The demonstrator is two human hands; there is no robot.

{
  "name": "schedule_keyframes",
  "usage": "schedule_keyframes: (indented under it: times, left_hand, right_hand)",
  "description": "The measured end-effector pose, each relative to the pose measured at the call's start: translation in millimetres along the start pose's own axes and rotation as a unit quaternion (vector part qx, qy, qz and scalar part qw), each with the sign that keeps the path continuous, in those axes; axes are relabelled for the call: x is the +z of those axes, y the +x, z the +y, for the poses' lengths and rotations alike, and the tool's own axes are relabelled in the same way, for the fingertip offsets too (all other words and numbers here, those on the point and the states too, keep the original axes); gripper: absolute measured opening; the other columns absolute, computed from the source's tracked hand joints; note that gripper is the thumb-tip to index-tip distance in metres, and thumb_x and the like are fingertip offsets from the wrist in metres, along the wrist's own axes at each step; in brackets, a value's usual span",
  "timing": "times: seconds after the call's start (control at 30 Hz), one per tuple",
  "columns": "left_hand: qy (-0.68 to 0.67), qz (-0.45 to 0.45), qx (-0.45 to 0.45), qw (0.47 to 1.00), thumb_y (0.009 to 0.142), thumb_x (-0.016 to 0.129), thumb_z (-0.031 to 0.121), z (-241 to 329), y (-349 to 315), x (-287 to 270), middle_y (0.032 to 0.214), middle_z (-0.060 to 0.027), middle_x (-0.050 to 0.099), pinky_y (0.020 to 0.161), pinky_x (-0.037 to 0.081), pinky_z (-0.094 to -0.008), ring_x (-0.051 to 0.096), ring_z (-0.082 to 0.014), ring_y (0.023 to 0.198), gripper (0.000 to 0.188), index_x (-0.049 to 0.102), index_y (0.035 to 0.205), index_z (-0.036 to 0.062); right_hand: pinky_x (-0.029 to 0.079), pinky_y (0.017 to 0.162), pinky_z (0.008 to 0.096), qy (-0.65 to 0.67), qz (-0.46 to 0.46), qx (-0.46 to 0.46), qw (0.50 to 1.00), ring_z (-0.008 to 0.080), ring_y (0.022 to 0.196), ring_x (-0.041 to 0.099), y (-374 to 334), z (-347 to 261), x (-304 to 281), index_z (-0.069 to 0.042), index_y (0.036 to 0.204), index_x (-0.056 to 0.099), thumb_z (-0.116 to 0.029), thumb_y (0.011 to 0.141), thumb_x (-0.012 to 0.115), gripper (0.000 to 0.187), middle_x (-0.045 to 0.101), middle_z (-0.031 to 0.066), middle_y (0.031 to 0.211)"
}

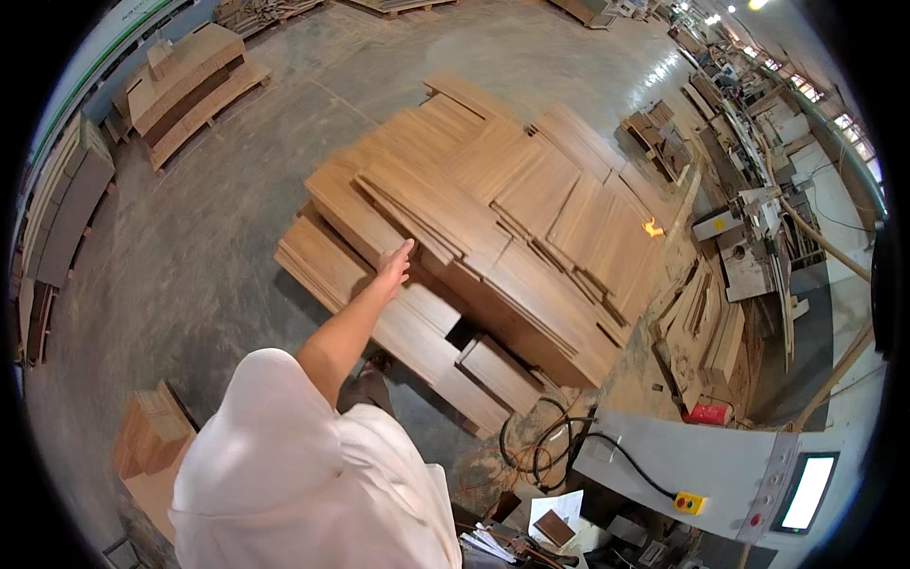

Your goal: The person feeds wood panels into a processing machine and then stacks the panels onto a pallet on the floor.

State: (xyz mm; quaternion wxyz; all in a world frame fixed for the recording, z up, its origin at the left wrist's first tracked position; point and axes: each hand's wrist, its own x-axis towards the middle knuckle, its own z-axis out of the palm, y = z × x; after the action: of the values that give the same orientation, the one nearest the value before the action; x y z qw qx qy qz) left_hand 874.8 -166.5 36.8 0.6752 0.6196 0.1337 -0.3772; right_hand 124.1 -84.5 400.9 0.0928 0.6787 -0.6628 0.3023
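My left hand [393, 269] reaches out over the near edge of a large pile of wood-grain boards [455, 209], its fingers stretched and slightly apart. It appears to hold nothing, and whether the fingertips touch a board I cannot tell. Just beyond the fingers, a few loose boards [403, 223] lie at a slant on top of the pile. Below the hand runs a lower layer of narrower panels [417, 313], with a dark gap beside a short block of panels [500, 373]. My right hand does not show.
A grey machine cabinet [682, 455] with a lit screen [810, 491] stands at the lower right. Black cables [540, 446] loop on the floor near the pile. Further board stacks stand at the far left [190, 85] and lower left [152, 431]. Offcuts [701, 313] lie along the right.
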Motion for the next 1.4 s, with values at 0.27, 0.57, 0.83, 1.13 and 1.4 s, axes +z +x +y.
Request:
schedule_keyframes:
  times: [0.27, 0.57, 0.83, 1.13, 1.4]
  left_hand:
    - [-0.115, 0.070, -0.081, 0.988, 0.083, 0.079, 0.046, 62, 104, 6, 0.158, -0.0197, 0.031, 0.112, 0.037, -0.0543, 0.037, -0.0356, 0.141, 0.102, 0.023, 0.155, 0.0012]
    - [-0.056, 0.175, -0.089, 0.979, 0.072, 0.088, 0.046, 65, 115, 33, 0.144, -0.0292, 0.048, 0.107, 0.046, -0.0403, 0.051, -0.0367, 0.131, 0.102, 0.040, 0.142, -0.0103]
    - [-0.265, 0.022, -0.121, 0.956, 0.074, 0.087, 0.029, 53, 80, 3, 0.137, -0.0211, 0.054, 0.099, 0.049, -0.0457, 0.057, -0.0312, 0.119, 0.084, 0.046, 0.139, -0.0058]
    - [-0.170, 0.054, -0.006, 0.984, 0.071, 0.087, 0.031, 48, 97, -41, 0.139, -0.0217, 0.053, 0.111, 0.037, -0.0415, 0.051, -0.0304, 0.127, 0.089, 0.045, 0.138, -0.0107]
    - [0.043, -0.099, 0.112, 0.988, 0.075, 0.082, 0.019, 99, -8, -51, 0.106, -0.0137, 0.071, 0.085, 0.055, -0.0360, 0.068, -0.0226, 0.094, 0.051, 0.065, 0.116, -0.0051]
  right_hand:
    - [0.045, 0.099, 0.0415, 0.188, -0.540, 0.429, 0.700, 0.0295, 0.115, 0.059, -130, -147, 174, 0.000, 0.132, 0.058, -0.024, 0.098, 0.066, 0.042, 0.065, 0.0177, 0.125]
    - [0.041, 0.103, 0.0393, 0.142, -0.645, 0.303, 0.687, 0.0258, 0.118, 0.056, -164, -200, 265, -0.003, 0.139, 0.055, -0.029, 0.098, 0.065, 0.049, 0.062, 0.0162, 0.128]
    - [0.044, 0.098, 0.0381, 0.170, -0.603, 0.328, 0.707, 0.0241, 0.111, 0.058, -151, -202, 310, -0.002, 0.136, 0.057, -0.026, 0.098, 0.065, 0.046, 0.064, 0.0151, 0.123]
    - [0.048, 0.092, 0.0367, 0.227, -0.586, 0.322, 0.709, 0.0223, 0.103, 0.060, -158, -205, 337, -0.001, 0.133, 0.059, -0.023, 0.098, 0.064, 0.042, 0.065, 0.0139, 0.116]
    - [0.051, 0.089, 0.0334, 0.337, -0.451, 0.306, 0.768, 0.0187, 0.099, 0.062, -153, -179, 308, 0.001, 0.133, 0.058, -0.021, 0.098, 0.065, 0.042, 0.066, 0.0114, 0.114]
